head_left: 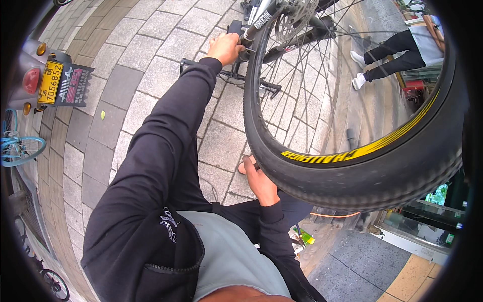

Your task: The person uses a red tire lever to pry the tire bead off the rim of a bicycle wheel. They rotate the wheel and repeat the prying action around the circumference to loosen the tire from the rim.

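Note:
A bicycle wheel with a black knobby tyre (pixel 352 173) and a yellow-marked rim fills the right of the view, raised close to my head. My left hand (pixel 225 48), arm stretched out in a black sleeve, grips the bike's black frame tube (pixel 251 32) near the disc rotor (pixel 296 17). My right hand (pixel 256 176) sits against the near side of the tyre, fingers partly hidden behind the rubber. A pedal and crank (pixel 261 88) hang below the frame.
Grey paving stones (pixel 151 70) lie underfoot. A scooter's rear with a yellow plate (pixel 50 80) stands at left, a blue bicycle wheel (pixel 17 148) below it. Another person's legs in black trousers and white shoes (pixel 382 58) are at upper right. A glass shopfront (pixel 427 221) is at lower right.

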`<state>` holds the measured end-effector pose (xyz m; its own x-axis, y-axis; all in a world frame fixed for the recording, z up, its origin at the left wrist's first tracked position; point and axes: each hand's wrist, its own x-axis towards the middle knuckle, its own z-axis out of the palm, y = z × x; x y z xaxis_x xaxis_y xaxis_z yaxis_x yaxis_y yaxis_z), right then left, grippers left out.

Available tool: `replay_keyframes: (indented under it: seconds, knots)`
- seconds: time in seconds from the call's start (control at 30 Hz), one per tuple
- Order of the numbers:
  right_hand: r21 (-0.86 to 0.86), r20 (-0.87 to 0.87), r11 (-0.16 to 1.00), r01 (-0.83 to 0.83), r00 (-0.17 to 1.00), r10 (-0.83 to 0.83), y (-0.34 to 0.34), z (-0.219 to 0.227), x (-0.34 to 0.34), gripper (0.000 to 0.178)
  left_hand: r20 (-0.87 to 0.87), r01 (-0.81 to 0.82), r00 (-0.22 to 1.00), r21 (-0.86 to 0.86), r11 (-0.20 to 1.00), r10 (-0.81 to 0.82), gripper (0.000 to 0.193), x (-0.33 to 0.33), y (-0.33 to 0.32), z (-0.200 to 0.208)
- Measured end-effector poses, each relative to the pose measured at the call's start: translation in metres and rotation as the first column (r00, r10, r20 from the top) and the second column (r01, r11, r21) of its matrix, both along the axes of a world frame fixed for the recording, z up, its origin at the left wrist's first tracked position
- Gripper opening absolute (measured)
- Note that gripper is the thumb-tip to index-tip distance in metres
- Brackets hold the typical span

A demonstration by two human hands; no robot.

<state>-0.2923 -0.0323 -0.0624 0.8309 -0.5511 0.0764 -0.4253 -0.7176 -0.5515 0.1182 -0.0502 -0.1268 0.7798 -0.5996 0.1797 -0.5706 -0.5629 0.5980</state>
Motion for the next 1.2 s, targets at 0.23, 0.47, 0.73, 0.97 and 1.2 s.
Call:
replay_keyframes:
  seconds: [0.23,0.47,0.73,0.97,1.2]
  knots:
    - [0.009,0.049,1.0,-0.003,0.999,0.003,-0.001,0.0,-0.007,0.018,0.003,0.001,1.0,-0.002,1.0,-0.001,0.026,0.0,0.0,0.001]
    - [0.012,0.051,1.0,-0.001,0.999,0.0,-0.002,0.002,-0.01,0.017,0.028,-0.017,0.999,-0.01,1.0,0.018,0.026,0.0,0.0,-0.001]
    - [0.016,0.049,1.0,0.001,0.999,-0.001,-0.003,0.005,-0.012,0.018,0.015,-0.014,1.0,-0.006,1.0,0.014,0.027,-0.001,-0.001,0.0]
    - [0.026,0.049,1.0,0.001,0.999,-0.003,-0.002,0.007,-0.013,0.02,0.016,-0.002,1.0,-0.016,1.0,0.002,0.024,0.0,0.0,-0.001]
    - [0.033,0.056,0.999,0.0,0.998,-0.001,-0.001,0.008,-0.013,0.024,0.019,-0.01,1.0,-0.01,1.0,0.01,0.028,0.0,0.0,-0.001]
